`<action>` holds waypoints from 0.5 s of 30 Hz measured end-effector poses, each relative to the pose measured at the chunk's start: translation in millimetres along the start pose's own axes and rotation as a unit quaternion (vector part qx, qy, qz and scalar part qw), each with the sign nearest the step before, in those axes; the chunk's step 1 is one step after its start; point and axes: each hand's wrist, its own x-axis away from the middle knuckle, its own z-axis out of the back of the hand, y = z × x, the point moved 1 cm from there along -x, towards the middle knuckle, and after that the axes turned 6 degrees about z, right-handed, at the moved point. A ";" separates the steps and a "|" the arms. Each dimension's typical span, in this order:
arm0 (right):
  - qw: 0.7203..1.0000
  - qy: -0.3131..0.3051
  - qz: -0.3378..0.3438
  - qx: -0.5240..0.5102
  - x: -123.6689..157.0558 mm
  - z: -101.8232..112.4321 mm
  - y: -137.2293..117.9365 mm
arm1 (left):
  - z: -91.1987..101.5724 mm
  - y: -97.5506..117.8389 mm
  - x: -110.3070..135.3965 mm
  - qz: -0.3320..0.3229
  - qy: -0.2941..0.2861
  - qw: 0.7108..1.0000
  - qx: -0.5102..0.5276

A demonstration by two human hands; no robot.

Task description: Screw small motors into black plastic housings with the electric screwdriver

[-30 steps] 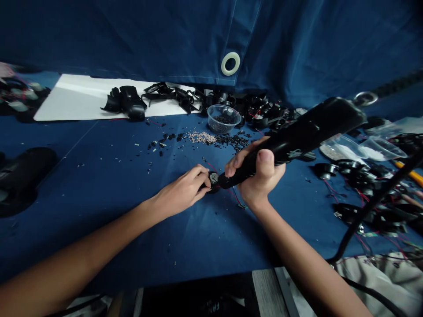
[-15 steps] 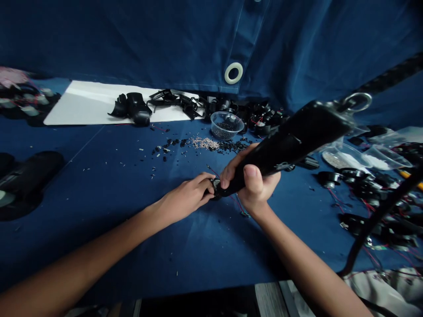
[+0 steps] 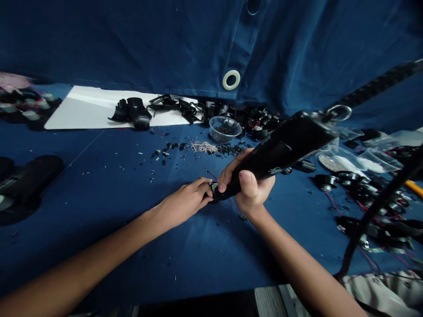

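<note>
My right hand [image 3: 253, 189] is wrapped round a black electric screwdriver [image 3: 280, 143], which slants down to the left and has a metal ring on its upper end. Its tip is down at a small dark part [image 3: 214, 188] with red wires trailing from it. My left hand [image 3: 190, 198] pinches that part from the left side, close to the blue table cloth. Fingers and the tool's body cover most of the part, so its shape and the exact tip contact are hidden.
A clear tub [image 3: 225, 130] of dark screws stands behind my hands, beside a heap of small screws [image 3: 203, 147] and black bits. Black housings [image 3: 135, 113] lie on a white board [image 3: 82, 108]. Wired black parts [image 3: 357, 185] crowd the right. A black cord [image 3: 370, 211] hangs there.
The screwdriver's upper end has swung a little to the left and down, making it slightly steeper. My left hand keeps its pinch on the part. The view has shifted slightly.
</note>
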 end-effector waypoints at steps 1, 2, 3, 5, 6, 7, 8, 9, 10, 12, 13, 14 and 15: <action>1.000 -0.001 -0.001 -0.001 0.1 0.0 0.0 | -0.3 -0.2 -0.1 0.000 0.002 1.000 -0.001; 1.000 -0.005 -0.001 -0.002 0.1 0.1 0.1 | -0.6 -0.3 -0.2 0.000 0.004 1.000 -0.001; 1.000 -0.011 0.002 -0.003 0.2 0.4 0.4 | -0.9 -0.4 -0.3 0.001 0.004 1.000 -0.001; 1.000 -0.025 0.018 -0.006 0.4 1.4 1.5 | -1.0 -0.3 -0.7 0.002 0.005 1.000 -0.001; 0.999 -0.031 0.028 -0.007 0.5 2.1 2.2 | -0.9 0.0 -0.9 0.002 0.005 1.000 -0.001; 0.999 -0.036 0.035 -0.009 0.8 2.6 3.0 | -0.6 0.4 -1.1 0.002 0.007 1.000 -0.001; 0.998 -0.040 0.038 -0.010 1.0 2.8 3.5 | -0.2 0.9 -1.2 0.001 0.008 1.000 -0.001; 0.998 -0.043 0.036 -0.010 1.1 2.8 3.8 | 0.1 1.5 -1.2 0.001 0.009 1.000 0.000; 0.999 -0.042 0.030 -0.008 0.8 2.4 3.6 | 0.4 2.2 -1.0 0.001 0.010 1.000 0.002; 1.000 -0.026 0.015 -0.005 -1.5 1.3 1.1 | 0.6 3.1 -0.4 0.003 0.008 1.000 0.010; 1.000 -0.005 0.010 -0.004 -3.7 1.5 -1.3 | 0.6 3.2 0.1 0.005 0.004 1.000 0.015; 1.000 0.027 0.009 -0.002 -6.5 2.9 -4.5 | 0.7 2.8 0.7 0.007 0.002 1.000 0.018; 0.998 0.068 0.012 0.001 -9.6 6.1 -8.3 | 1.0 1.7 1.2 0.009 -0.001 1.000 0.019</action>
